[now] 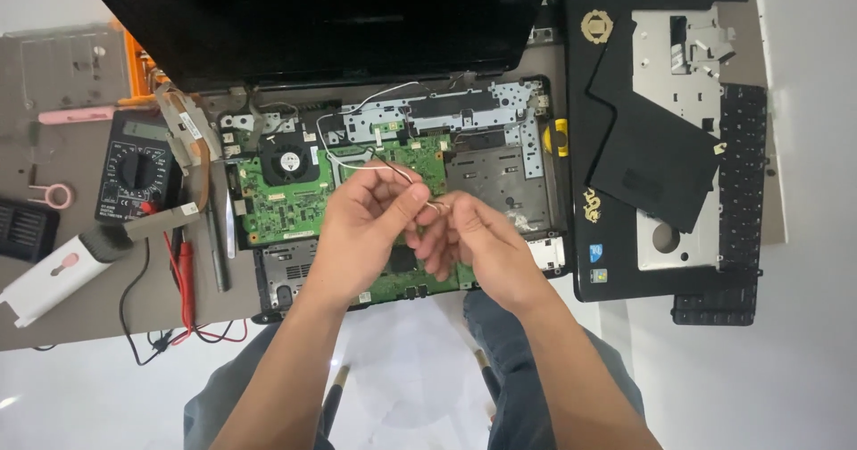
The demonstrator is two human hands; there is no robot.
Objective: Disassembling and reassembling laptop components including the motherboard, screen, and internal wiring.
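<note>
An opened laptop base (500, 178) lies on the grey mat with its green circuit board (290, 204) and black fan (288, 160) bared. Thin white and dark wires (357, 166) run from the hinge area down to my hands. My left hand (368, 222) pinches these wires between thumb and fingers above the board. My right hand (471, 240) meets it from the right, its fingertips closed on the wire ends. Both hands hover just over the lower middle of the board and hide part of it.
The laptop's dark screen (339, 21) leans back at the top. A black palm-rest cover (656, 137) and a loose keyboard (736, 200) lie to the right. A multimeter (134, 169) with red probes (186, 280), a white brush tool (62, 276), and tweezers (229, 227) lie at left.
</note>
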